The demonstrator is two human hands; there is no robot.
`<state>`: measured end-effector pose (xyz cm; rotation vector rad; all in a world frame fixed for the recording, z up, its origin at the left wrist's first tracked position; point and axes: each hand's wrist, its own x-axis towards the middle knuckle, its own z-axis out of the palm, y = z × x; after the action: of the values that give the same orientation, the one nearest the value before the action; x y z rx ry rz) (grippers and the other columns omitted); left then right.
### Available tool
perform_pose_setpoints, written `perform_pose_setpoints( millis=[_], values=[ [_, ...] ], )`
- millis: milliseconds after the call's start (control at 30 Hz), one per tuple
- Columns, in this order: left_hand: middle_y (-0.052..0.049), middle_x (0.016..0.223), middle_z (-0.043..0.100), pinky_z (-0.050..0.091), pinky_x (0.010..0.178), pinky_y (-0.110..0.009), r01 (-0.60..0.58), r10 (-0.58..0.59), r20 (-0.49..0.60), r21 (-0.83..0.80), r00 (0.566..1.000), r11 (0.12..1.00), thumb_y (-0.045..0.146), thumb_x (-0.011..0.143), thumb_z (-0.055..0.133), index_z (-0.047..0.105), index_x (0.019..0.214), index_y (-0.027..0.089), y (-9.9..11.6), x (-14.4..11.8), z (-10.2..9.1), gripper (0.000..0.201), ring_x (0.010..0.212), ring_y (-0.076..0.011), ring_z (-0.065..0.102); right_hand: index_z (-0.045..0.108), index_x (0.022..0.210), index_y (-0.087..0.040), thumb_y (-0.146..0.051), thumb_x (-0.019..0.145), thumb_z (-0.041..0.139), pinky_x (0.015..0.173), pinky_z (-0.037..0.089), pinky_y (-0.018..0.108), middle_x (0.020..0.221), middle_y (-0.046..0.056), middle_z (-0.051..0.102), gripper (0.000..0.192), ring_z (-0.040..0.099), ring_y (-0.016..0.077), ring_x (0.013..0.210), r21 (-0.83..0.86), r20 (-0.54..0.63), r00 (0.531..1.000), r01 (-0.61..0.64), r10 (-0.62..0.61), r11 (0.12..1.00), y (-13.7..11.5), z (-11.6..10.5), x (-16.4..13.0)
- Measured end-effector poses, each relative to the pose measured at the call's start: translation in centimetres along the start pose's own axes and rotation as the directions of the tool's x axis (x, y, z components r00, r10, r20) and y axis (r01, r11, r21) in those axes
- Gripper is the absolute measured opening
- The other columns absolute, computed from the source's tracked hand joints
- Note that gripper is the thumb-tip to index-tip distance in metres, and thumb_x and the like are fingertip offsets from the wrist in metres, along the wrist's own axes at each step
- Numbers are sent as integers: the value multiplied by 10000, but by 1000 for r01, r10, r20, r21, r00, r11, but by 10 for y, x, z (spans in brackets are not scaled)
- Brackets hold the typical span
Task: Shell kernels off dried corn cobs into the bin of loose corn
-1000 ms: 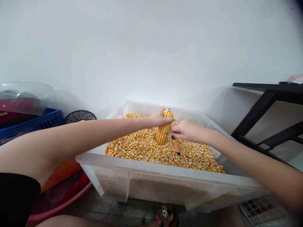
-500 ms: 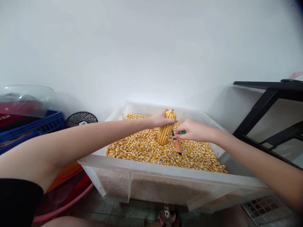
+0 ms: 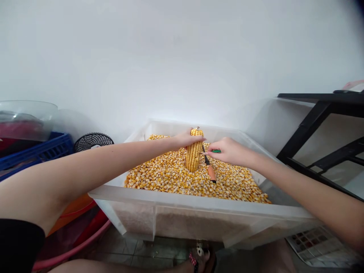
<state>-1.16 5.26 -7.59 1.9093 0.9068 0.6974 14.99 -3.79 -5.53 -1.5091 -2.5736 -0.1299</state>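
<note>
A yellow corn cob (image 3: 194, 153) stands upright on a bed of loose kernels (image 3: 170, 178) inside a clear plastic bin (image 3: 196, 218). My left hand (image 3: 186, 138) grips the cob near its top. My right hand (image 3: 227, 151) holds a thin tool with a green handle (image 3: 216, 151), its tip against the right side of the cob. An orange-handled tool (image 3: 210, 172) lies on the kernels just below my right hand.
A blue crate (image 3: 36, 149) with a clear tub on it and a small black fan (image 3: 92, 141) stand at the left. Orange and pink basins (image 3: 82, 223) sit below them. A black table frame (image 3: 321, 129) is at the right. A white wall rises behind.
My right hand has shifted the green-handled tool slightly up along the cob's right side. The left hand keeps its grip on the cob, and the view has shifted a little.
</note>
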Motion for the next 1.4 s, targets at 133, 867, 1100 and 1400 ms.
perform_pose_setpoints(
  millis=[133,867,1100,1400],
  values=[
    [-36,868,602,437,489,-232,-2,2,-8,14,1000,1000,525,608,618,407,988,223,-2,2,-1,530,797,-197,589,639,797,-167,-344,827,409,514,260,216,579,4,571,293,433,77,487,-42,0,1000,29,-29,999,0,-2,-2],
    [-53,893,595,445,485,-234,23,-23,-17,11,1000,1000,521,619,609,412,990,216,-5,4,-3,520,805,-205,583,496,641,-149,-241,866,355,489,157,280,623,24,603,281,486,100,513,-521,-36,972,179,-230,835,-13,15,-5],
    [-46,894,599,443,497,-228,38,-38,-12,18,999,999,514,630,604,408,994,217,-3,1,-3,510,806,-195,581,502,654,-148,-227,866,359,493,169,281,632,27,604,268,503,105,540,-516,-36,972,181,-232,838,-14,13,-6],
    [-44,876,593,446,490,-235,21,-21,-20,-1,1000,1000,494,638,605,414,972,209,-3,2,-1,479,788,-196,581,486,639,-153,-198,841,407,481,148,271,607,15,601,222,491,113,512,-572,-29,968,187,-248,799,-15,14,-5]
  ],
)
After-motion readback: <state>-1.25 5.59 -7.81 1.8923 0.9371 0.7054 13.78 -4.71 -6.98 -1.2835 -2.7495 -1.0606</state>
